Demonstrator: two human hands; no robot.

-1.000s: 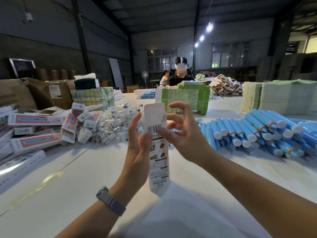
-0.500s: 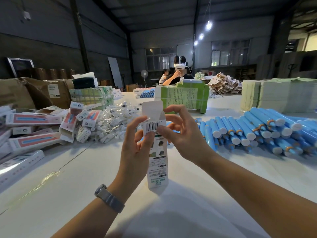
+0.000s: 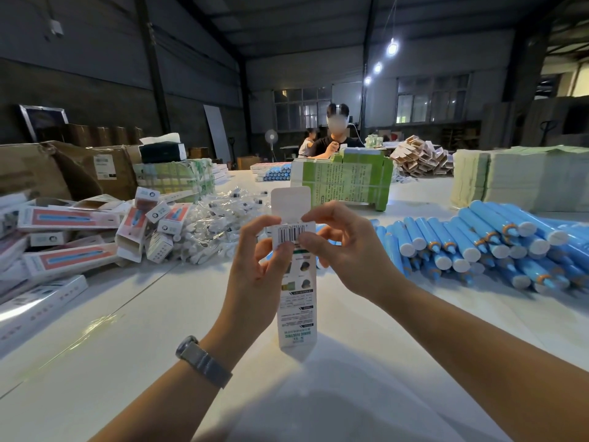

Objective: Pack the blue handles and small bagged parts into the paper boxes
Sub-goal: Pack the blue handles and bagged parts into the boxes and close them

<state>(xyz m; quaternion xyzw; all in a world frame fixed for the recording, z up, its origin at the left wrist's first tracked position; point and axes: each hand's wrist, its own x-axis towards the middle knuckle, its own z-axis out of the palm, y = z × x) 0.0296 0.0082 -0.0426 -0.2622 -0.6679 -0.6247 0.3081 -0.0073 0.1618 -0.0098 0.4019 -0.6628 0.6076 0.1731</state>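
Both hands held one paper box (image 3: 296, 279) upright over the white bench (image 3: 134, 330), its top flap (image 3: 290, 202) standing open and its lower end pointing down at the bench; left hand (image 3: 255, 275) pinched the box's left edge near the barcode, thumb on the front face, a grey watch (image 3: 204, 362) on that wrist; right hand (image 3: 344, 250) pinched the upper right corner, forefinger curled over the top edge by the flap's fold.

Against a second ago: left fingers, then nearly straight beside the box, were now curled onto it; both thumbs had closed in on the barcode panel; the box stayed upright, raised slightly in view; flap still unfolded.

Blue handles (image 3: 471, 247) lay heaped on the bench to the right, well apart from the hands, white caps facing near; small bagged parts (image 3: 216, 228) lay in a clear pile left of centre, behind the left hand; neither pile appeared changed.

Packed and loose boxes (image 3: 63, 237) lay scattered at far left, with a brown carton (image 3: 38, 170) behind them; a green bundle (image 3: 344, 183) stood beyond the held box; flat pale stacks (image 3: 522, 177) at right; another person (image 3: 331, 141) sat at the far end of the bench.
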